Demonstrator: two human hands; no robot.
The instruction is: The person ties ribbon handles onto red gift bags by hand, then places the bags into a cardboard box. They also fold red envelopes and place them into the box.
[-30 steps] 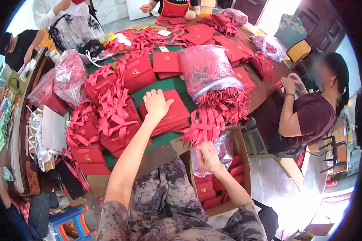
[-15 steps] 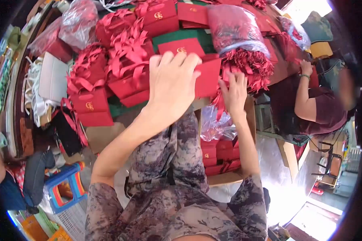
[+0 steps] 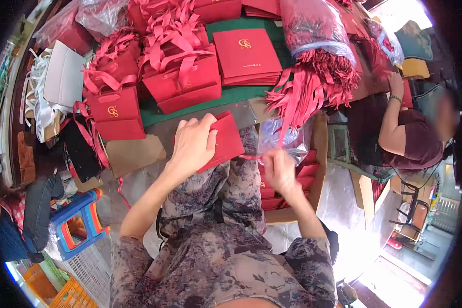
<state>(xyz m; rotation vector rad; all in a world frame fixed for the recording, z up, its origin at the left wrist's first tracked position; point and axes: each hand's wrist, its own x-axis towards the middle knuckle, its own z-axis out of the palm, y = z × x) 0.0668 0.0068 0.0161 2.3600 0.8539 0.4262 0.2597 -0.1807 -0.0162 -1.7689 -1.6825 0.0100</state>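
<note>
The person's left hand (image 3: 194, 141) grips 1 small red bag of smooth, stiff paper (image 3: 228, 139) by its left side, the thumb lying against it; the bag is held tilted over the lap, by the table's near edge. The right hand (image 3: 281, 169) is curled closed just beside the bag, and 1 narrow red ribbon (image 3: 249, 157) runs from the bag towards its fingers; it seems pinched there, though blur makes that hard to confirm. Beyond, a neat stack of flat, matte red paper bags with gold lettering (image 3: 247, 54) lies on a green table covering (image 3: 241, 92). To the right, a fringed bundle of soft red ribbons (image 3: 303, 97) spills out of a wrinkled clear plastic bag (image 3: 315, 31). On the left stand red paper bags with looped ribbon handles (image 3: 187, 77). Below the bundle, an open brown cardboard box (image 3: 319, 159) contains more folded red bags (image 3: 305, 169) and crumpled clear film (image 3: 287, 136). A strip of green shows between the stack and the table's near edge, and grey floor (image 3: 339, 192) stretches away beyond the box's right wall.
</note>
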